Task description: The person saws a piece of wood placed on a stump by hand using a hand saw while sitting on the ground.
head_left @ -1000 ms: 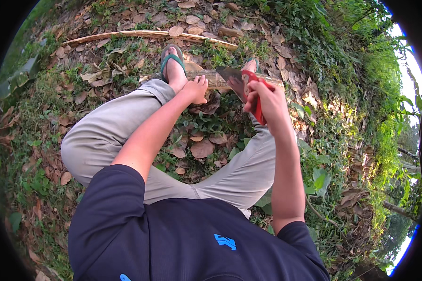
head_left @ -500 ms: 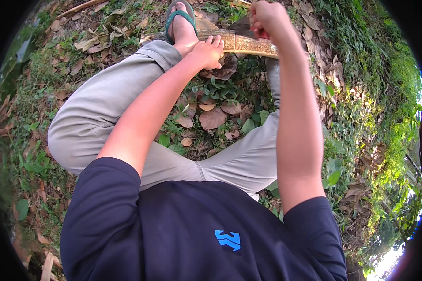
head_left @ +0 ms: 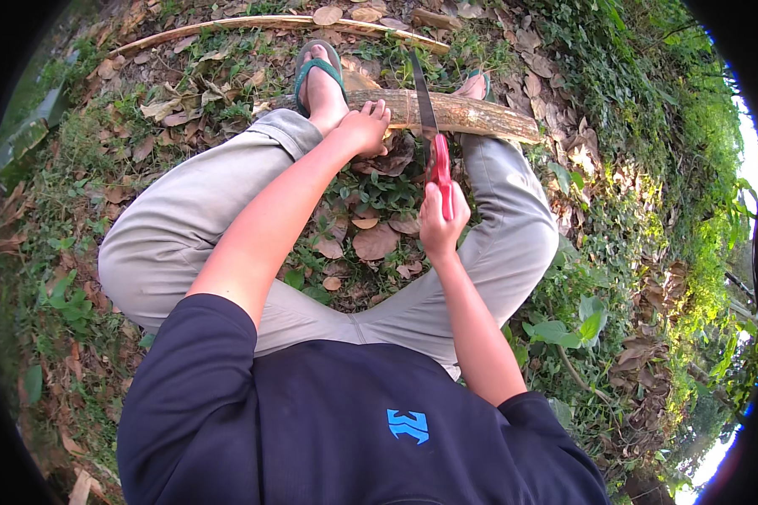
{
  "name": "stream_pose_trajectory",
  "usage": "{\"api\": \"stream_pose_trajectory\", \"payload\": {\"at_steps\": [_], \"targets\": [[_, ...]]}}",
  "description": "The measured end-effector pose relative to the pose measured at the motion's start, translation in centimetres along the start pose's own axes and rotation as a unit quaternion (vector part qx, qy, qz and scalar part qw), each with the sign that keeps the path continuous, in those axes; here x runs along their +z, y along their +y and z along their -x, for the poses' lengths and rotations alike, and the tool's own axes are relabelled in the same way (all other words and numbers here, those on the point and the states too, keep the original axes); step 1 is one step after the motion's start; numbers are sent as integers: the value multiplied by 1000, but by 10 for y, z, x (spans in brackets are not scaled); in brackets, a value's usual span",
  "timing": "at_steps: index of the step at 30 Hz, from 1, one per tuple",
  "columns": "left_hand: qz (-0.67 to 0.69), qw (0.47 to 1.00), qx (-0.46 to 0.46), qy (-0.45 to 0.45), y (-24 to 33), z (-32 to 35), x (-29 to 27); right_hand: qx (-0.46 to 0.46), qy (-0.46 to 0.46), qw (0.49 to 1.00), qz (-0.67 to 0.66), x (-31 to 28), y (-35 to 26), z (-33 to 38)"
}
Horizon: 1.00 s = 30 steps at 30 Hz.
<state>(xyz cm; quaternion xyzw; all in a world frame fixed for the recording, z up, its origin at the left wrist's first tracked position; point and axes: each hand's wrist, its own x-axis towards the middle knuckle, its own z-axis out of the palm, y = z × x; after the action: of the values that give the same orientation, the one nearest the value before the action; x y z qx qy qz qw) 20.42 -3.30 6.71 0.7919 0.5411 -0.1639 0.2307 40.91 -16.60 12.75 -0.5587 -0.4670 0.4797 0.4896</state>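
A barked log lies crosswise in front of me, over the ground between my feet. My left hand grips its near side, fingers over the top and thumb at the lower edge, right beside my left foot. In my right hand is a handsaw with a red handle, the fingers wrapped round the handle. Its long dark blade points away from me and crosses the log to the right of my left hand. Whether the teeth sit in a cut cannot be made out.
My left foot, in a green-strapped flip-flop, is against the log; my right foot is behind it. A long thin strip of wood lies farther off. Dry leaves and low plants cover the ground, with denser greenery at right.
My right hand has pulled back toward me from beyond the log, bringing the saw's red handle and blade into clear sight. My left hand stays on the log. The view has tilted slightly.
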Motion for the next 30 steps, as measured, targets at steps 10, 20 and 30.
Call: {"api": "stream_pose_trajectory", "payload": {"at_steps": [10,20,30], "targets": [[-25,999,-7,-26,2,3,-8,21,-33,999,-5,-40,-52,33],[-20,1000,0,3,-1,2,3,113,-12,991,-69,-16,-65,38],[-16,1000,7,5,-3,-1,4,170,-57,982,64,-4,-179,-18]]}}
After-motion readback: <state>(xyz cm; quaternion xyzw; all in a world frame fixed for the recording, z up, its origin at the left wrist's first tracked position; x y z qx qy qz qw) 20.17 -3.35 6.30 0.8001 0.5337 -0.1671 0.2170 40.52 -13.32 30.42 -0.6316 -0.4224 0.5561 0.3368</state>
